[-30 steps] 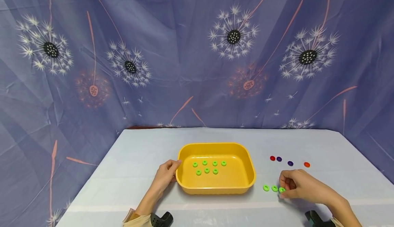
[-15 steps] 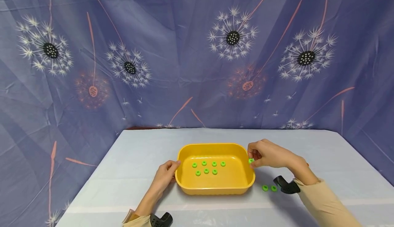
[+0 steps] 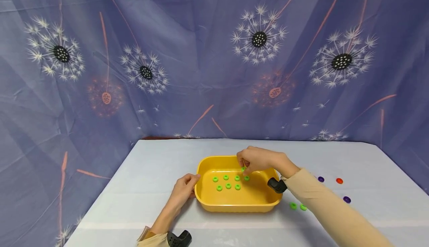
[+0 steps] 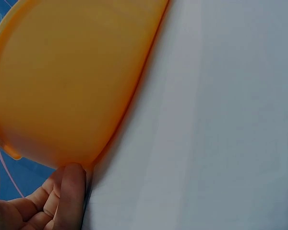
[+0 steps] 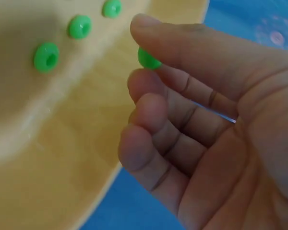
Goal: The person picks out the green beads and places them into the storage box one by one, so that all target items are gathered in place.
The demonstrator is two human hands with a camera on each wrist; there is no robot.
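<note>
A yellow plastic tray [image 3: 238, 208] stands on the table, with several small green rings [image 3: 228, 186] lying on its floor. My left hand [image 3: 182, 191] grips the tray's left end, thumb at the rim; the left wrist view shows its curled fingers [image 4: 72, 191] against the tray's outer wall [image 4: 62, 86]. Over the tray's far right part, my right hand [image 3: 261, 159] pinches one green ring [image 5: 148, 58] between thumb and index finger. That ring is above the tray floor, close to the rings in the back row [image 5: 79, 27].
On the white table [image 3: 161, 154], two green rings [image 3: 293, 205] lie right of the tray. Farther right are purple rings [image 3: 346, 199] and an orange-red ring [image 3: 339, 181]. The right sleeve [image 3: 328, 202] covers part of that area. A patterned purple cloth [image 3: 201, 60] hangs behind.
My right hand has picked up a green ring from the table's right side and carried it left, over the tray's edge and inside. The left hand has stayed on the tray.
</note>
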